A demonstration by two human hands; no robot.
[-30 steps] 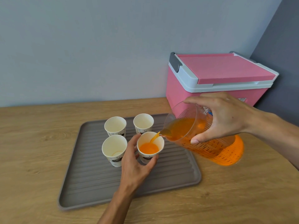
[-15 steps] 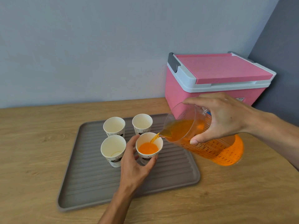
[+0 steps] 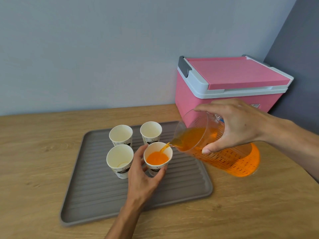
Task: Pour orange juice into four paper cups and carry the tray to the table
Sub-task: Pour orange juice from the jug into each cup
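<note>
Several white paper cups stand on a ribbed grey tray [image 3: 181,192]. My left hand [image 3: 143,178] grips the front right cup [image 3: 158,158], which holds orange juice about halfway up. My right hand [image 3: 231,128] holds a clear measuring jug [image 3: 222,157] of orange juice, tilted left, and a thin stream runs from its spout into that cup. The front left cup [image 3: 120,160] and the two back cups [image 3: 120,135] [image 3: 151,132] hold no juice.
The tray lies on a wooden counter [image 3: 34,161] against a pale wall. A pink cooler box [image 3: 229,85] with a white rim and shut lid stands at the back right, just behind the jug. A dark wall closes the right side.
The juice level in the front right cup has risen a little. Both hands and the jug keep nearly the same pose.
</note>
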